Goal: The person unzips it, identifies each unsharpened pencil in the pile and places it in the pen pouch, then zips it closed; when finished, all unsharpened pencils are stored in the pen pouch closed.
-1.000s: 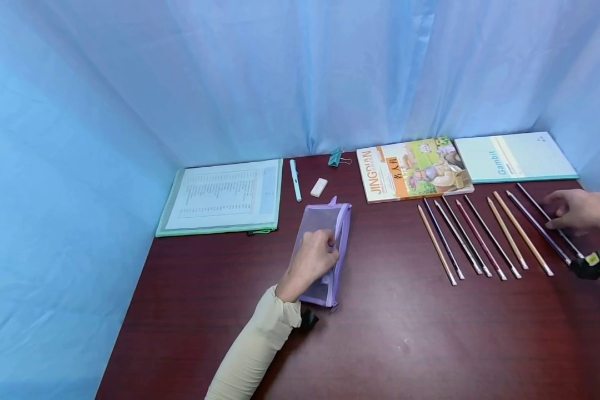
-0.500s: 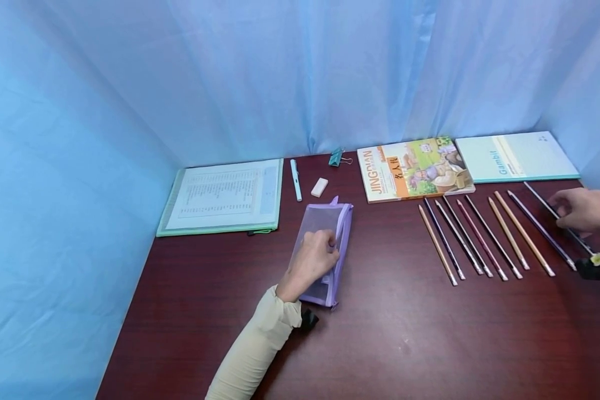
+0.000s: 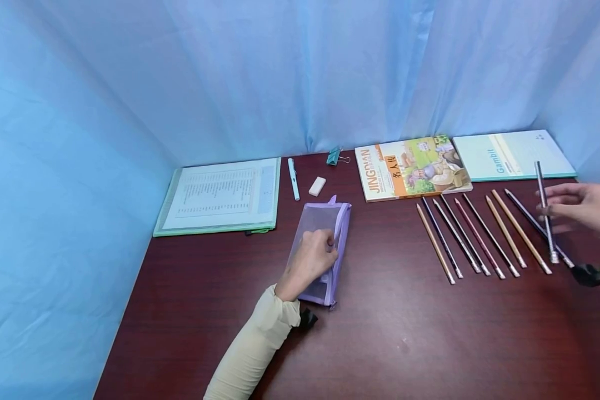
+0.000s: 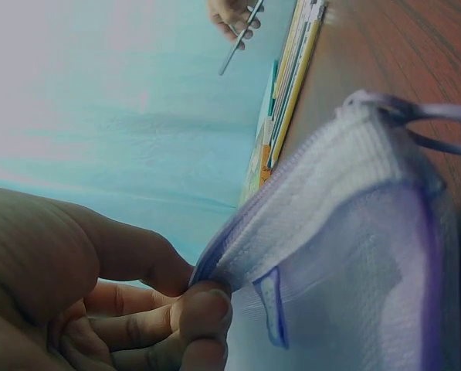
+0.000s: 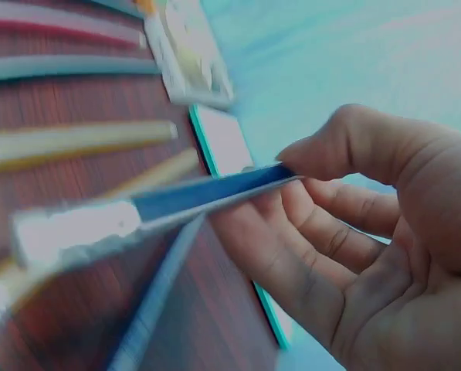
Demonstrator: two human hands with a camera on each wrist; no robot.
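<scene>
A purple mesh zipper pouch (image 3: 316, 222) lies near the table's middle. My left hand (image 3: 311, 258) pinches the edge of its zippered opening between thumb and fingers, plain in the left wrist view, where the pouch (image 4: 346, 270) fills the lower right. At the right, my right hand (image 3: 587, 208) holds a dark pencil (image 3: 542, 194) between thumb and fingers, raised above the table. The right wrist view shows the pencil's pale eraser end (image 5: 76, 232) toward the camera. Below it lies a row of several pencils (image 3: 480, 238), the nearest a dark one (image 3: 522, 211).
Behind the pencils are an illustrated book (image 3: 415, 169) and a pale "Gambit" notebook (image 3: 515, 155). A teal binder clip (image 3: 334, 156), white eraser (image 3: 317, 186) and light blue pen (image 3: 293, 179) lie behind the pouch. A green-edged document folder (image 3: 217, 194) lies at the left.
My right hand has picked up the rightmost dark pencil, raised it off the table and turned it more upright. The left hand stays at the pouch.
</scene>
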